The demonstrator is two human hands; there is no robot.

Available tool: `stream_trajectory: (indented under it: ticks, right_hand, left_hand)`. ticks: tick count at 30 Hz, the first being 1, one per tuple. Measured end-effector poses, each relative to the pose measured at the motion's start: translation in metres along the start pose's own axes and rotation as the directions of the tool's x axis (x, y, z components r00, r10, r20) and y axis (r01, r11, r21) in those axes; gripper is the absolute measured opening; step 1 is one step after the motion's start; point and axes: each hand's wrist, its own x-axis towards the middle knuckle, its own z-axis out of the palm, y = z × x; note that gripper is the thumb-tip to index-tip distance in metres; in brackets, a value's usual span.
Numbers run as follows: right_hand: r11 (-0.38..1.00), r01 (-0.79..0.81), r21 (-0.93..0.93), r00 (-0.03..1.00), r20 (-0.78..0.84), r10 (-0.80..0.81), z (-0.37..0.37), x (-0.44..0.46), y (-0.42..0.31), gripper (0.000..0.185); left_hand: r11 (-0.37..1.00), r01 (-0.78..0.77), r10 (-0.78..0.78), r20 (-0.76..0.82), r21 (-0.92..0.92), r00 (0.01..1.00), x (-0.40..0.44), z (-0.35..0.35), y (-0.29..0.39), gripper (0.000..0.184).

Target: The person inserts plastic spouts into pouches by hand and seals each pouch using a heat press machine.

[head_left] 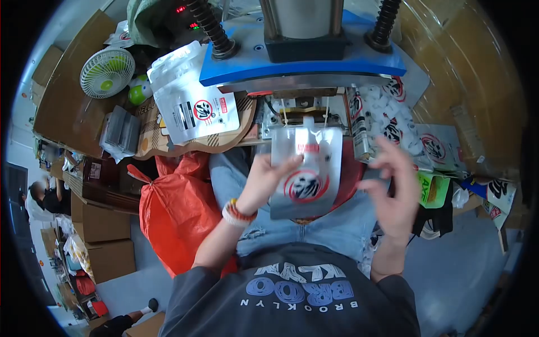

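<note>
A silver pouch (336, 168) with a red ring and black lettering hangs upright above my lap, in front of the press. My left hand (264, 182) grips its left edge, thumb across the front. A small white piece (308, 122) shows at the top of the pouch, against the press fixture (303, 106). My right hand (393, 188) is off to the right of the pouch, slightly blurred, its fingers spread and nothing visible in them. Nearest to it is a heap of small white plastic pieces (393, 121). A stack of similar silver pouches (193, 106) lies on the left.
The blue press plate (303, 67) and its springs hang over the fixture. A small fan (108, 73) stands at the left, above a red plastic bag (174, 205). Cardboard (477, 67) walls the right side. Another person (53, 194) is far left.
</note>
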Motion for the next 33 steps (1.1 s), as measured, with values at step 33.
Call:
stream_trajectory:
  ticks: [33]
  right_hand:
    - [0.877, 0.391, 0.278, 0.906, 0.053, -0.42, 0.03, 0.009, -0.039, 0.039]
  left_hand:
    - [0.301, -0.576, 0.647, 0.281, 0.76, 0.709, -0.076, -0.028, 0.058, 0.033]
